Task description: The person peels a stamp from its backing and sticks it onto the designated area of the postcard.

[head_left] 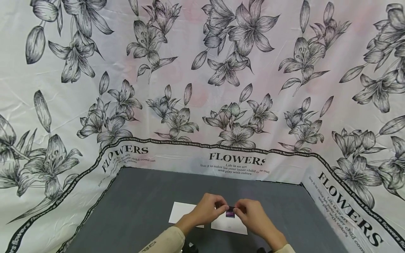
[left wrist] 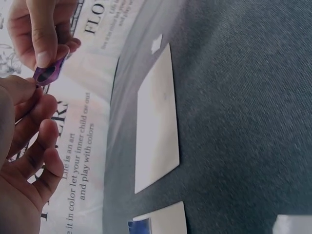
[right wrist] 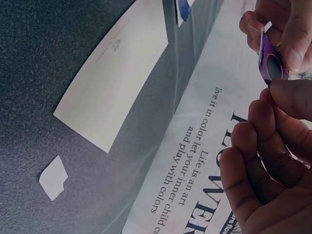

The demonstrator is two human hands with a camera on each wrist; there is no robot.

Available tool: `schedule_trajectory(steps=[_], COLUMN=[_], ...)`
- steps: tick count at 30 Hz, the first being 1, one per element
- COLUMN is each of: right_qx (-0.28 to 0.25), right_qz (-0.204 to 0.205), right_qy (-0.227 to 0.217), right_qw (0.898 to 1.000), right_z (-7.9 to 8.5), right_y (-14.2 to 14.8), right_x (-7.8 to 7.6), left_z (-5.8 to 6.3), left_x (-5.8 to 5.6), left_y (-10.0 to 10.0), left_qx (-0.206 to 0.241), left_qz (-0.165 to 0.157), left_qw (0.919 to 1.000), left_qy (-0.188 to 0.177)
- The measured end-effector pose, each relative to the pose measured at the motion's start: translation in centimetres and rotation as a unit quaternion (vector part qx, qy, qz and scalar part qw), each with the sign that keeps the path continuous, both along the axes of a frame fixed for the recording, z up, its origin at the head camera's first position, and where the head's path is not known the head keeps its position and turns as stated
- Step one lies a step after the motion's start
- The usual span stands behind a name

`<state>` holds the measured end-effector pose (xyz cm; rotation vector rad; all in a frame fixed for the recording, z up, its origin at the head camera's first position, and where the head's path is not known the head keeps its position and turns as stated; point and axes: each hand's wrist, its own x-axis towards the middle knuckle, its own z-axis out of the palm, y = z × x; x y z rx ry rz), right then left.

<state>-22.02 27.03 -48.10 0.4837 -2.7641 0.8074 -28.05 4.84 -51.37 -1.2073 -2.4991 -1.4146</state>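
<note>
A small purple piece (head_left: 230, 213) with a dark oval on it hangs between both hands, over a white card. My left hand (head_left: 207, 210) pinches one upper corner between thumb and forefinger. At the opposite corner, the thumb and fingers of my right hand (head_left: 257, 218) pinch it too. The piece (right wrist: 273, 66) looks thin and slightly bent in the right wrist view; its exact kind is unclear. Below it the white card (left wrist: 157, 122) lies flat on the grey surface, apart from the hands.
Left of that card lies a second white card (head_left: 181, 212), with a blue piece (left wrist: 140, 227) at its edge. A small white scrap (right wrist: 54, 178) lies on the grey surface (head_left: 142, 196). Dark objects (head_left: 190, 248) show at the bottom edge. A flower-printed curtain (head_left: 177, 158) surrounds the surface.
</note>
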Motion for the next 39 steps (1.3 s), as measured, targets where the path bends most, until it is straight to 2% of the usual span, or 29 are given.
schedule_trajectory(steps=[5, 12, 19, 26, 39], right_qx=[-0.016, -0.031, -0.03, -0.02, -0.015], right_qz=[-0.035, -0.083, -0.096, -0.113, -0.148], right_qy=[-0.015, -0.015, -0.014, -0.023, -0.03], right_qw=[0.999, 0.996, 0.995, 0.993, 0.988], right_z=[0.2, 0.7, 0.7, -0.1, -1.4], right_y=[0.2, 0.2, 0.6, 1.4, 2.4], right_x=[0.1, 0.0, 0.0, -0.4, -1.6], left_z=[0.5, 0.4, 0.0, -0.3, -0.3], left_x=[0.1, -0.2, -0.5, -0.7, -0.9], left_y=[0.7, 1.8, 2.9, 4.1, 5.6], left_qx=[0.014, 0.029, 0.036, 0.031, 0.009], left_qz=[0.005, 0.021, 0.049, 0.066, 0.106], left_qw=[0.9998, 0.9988, 0.9969, 0.9964, 0.9922], left_qy=[-0.01, -0.033, -0.05, -0.043, -0.065])
